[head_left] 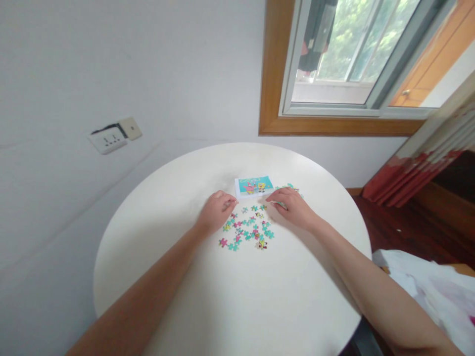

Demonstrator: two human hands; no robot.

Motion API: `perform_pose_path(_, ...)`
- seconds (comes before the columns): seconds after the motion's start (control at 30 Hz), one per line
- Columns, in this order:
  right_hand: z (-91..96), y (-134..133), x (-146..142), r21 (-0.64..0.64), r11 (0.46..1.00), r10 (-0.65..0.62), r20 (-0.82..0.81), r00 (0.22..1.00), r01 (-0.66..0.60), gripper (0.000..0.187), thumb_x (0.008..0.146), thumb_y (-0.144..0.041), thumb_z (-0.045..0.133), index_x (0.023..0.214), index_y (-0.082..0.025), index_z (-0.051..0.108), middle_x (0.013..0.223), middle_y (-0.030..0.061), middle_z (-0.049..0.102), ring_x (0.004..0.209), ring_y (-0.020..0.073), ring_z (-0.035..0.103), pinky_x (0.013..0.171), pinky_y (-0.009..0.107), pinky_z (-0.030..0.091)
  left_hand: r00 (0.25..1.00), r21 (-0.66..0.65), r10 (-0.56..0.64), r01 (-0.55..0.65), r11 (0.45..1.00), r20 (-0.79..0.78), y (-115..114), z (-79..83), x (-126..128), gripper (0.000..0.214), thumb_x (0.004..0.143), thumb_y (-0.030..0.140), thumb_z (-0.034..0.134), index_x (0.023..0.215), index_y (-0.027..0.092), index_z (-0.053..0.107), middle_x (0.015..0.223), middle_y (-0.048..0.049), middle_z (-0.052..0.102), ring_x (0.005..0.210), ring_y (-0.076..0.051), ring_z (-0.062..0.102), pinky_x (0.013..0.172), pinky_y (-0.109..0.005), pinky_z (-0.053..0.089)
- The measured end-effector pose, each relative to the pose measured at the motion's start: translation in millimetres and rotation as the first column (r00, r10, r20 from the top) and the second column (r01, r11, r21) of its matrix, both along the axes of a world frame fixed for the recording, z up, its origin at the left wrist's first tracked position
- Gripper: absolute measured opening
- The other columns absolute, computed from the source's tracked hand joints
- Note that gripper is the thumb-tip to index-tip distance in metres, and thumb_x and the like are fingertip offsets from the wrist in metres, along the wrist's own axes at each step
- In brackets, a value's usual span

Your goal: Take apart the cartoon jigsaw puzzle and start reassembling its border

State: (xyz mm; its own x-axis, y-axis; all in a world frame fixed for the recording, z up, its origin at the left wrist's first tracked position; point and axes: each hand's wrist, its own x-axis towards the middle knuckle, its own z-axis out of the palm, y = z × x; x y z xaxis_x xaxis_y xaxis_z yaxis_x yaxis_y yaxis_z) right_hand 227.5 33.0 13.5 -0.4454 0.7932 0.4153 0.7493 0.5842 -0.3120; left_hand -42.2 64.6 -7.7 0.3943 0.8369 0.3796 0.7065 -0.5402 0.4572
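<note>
White table (156, 257) lies bare around both hands' puzzle pieces (247, 232).

Near half of tabletop (230, 296): bare, open to pass.
Left part: bare up to the wall (111, 74).
Middle: loose puzzle pieces (247, 230) scattered between both hands.
Far side: picture card (254, 186) lies flat just beyond the pieces.

Smooth matt white table (222, 296), glossy printed card (254, 186), cardboard puzzle pieces (247, 232), varnished wooden window frame (272, 74)
</note>
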Motion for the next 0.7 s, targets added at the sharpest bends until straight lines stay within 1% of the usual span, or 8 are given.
perform_pose_path(0.1, 2.6, 1.1, 5.4, -0.058, 0.998, 0.037, -0.006, 0.999, -0.038, 0.027, 0.082, -0.008, 0.051, 0.097, -0.018, 0.07, 0.094, 0.007, 0.071, 0.091, 0.0202, 0.061, 0.086, 0.035, 0.045, 0.999, -0.02, -0.045, 0.045, 0.999, -0.002, -4.3, 4.4, -10.9, 0.024, 0.09, 0.03, 0.047, 0.093, 0.017, 0.067, 0.089, -0.0063, 0.06, 0.086, -0.019, 0.056, 0.081, -0.032, 0.046)
perform_pose_path(0.17, 4.9, -1.1, 6.9, -0.103, 0.993, 0.055, 0.017, 0.998, -0.053, 0.028, 0.081, -0.006, 0.05, 0.095, -0.018, 0.072, 0.089, 0.0066, 0.071, 0.086, 0.0194, 0.062, 0.084, 0.033, 0.045, 0.993, -0.007, -0.115, 0.115, 0.993, -0.022, -7.0, 7.6, -16.2, 0.023, 0.09, 0.029, 0.047, 0.094, 0.018, 0.067, 0.09, -0.0061, 0.061, 0.087, -0.019, 0.056, 0.083, -0.032, 0.045)
perform_pose_path(0.23, 7.9, -5.3, 6.9, -0.142, 0.986, 0.089, 0.054, 0.995, -0.081, 0.028, 0.081, -0.008, 0.051, 0.096, -0.018, 0.072, 0.085, 0.0065, 0.071, 0.083, 0.0192, 0.062, 0.083, 0.033, 0.045, 0.98, 0.035, -0.186, 0.188, 0.982, -0.066, -9.6, 11.5, -19.2, 0.022, 0.091, 0.028, 0.048, 0.095, 0.018, 0.067, 0.091, -0.0063, 0.062, 0.089, -0.019, 0.056, 0.085, -0.033, 0.044)
perform_pose_path(0.3, 11.2, -10.3, 6.7, -0.186, 0.974, 0.144, 0.087, 0.986, -0.126, 0.025, 0.082, -0.012, 0.055, 0.098, -0.018, 0.072, 0.086, 0.0067, 0.07, 0.085, 0.0199, 0.061, 0.085, 0.034, 0.045, 0.959, 0.071, -0.253, 0.263, 0.962, -0.127, -12.3, 16.0, -20.1, 0.022, 0.091, 0.026, 0.047, 0.097, 0.018, 0.067, 0.093, -0.0067, 0.062, 0.092, -0.019, 0.054, 0.087, -0.033, 0.042)
perform_pose_path(0.4, 14.8, -15.5, 7.7, -0.26, 0.951, 0.205, 0.119, 0.971, -0.169, 0.024, 0.08, -0.02, 0.061, 0.102, -0.018, 0.072, 0.094, 0.0078, 0.069, 0.092, 0.0214, 0.061, 0.088, 0.035, 0.044, 0.92, 0.077, -0.332, 0.354, 0.932, -0.206, -16.7, 22.2, -19.0, 0.022, 0.093, 0.024, 0.046, 0.099, 0.019, 0.067, 0.095, -0.0071, 0.062, 0.094, -0.019, 0.054, 0.087, -0.032, 0.041)
perform_pose_path(0.5, 15.4, -15.9, 9.2, -0.297, 0.941, 0.209, 0.123, 0.97, -0.165, 0.027, 0.078, -0.022, 0.065, 0.104, -0.018, 0.071, 0.097, 0.0085, 0.068, 0.095, 0.022, 0.06, 0.088, 0.035, 0.045, 0.906, 0.072, -0.357, 0.382, 0.922, -0.229, -19.9, 24.9, -17.4, 0.023, 0.094, 0.023, 0.044, 0.099, 0.019, 0.066, 0.095, -0.0068, 0.062, 0.093, -0.019, 0.054, 0.086, -0.032, 0.04)
perform_pose_path(0.7, 13.9, -14.4, 7.3, -0.324, 0.934, 0.188, 0.093, 0.978, -0.148, 0.022, 0.079, -0.02, 0.063, 0.099, -0.017, 0.072, 0.094, 0.0089, 0.067, 0.091, 0.0213, 0.061, 0.085, 0.033, 0.046, 0.898, 0.073, -0.374, 0.4, 0.914, -0.231, -19.2, 21.7, -17.8, 0.022, 0.094, 0.022, 0.044, 0.098, 0.018, 0.066, 0.093, -0.0065, 0.063, 0.091, -0.019, 0.054, 0.085, -0.031, 0.04)
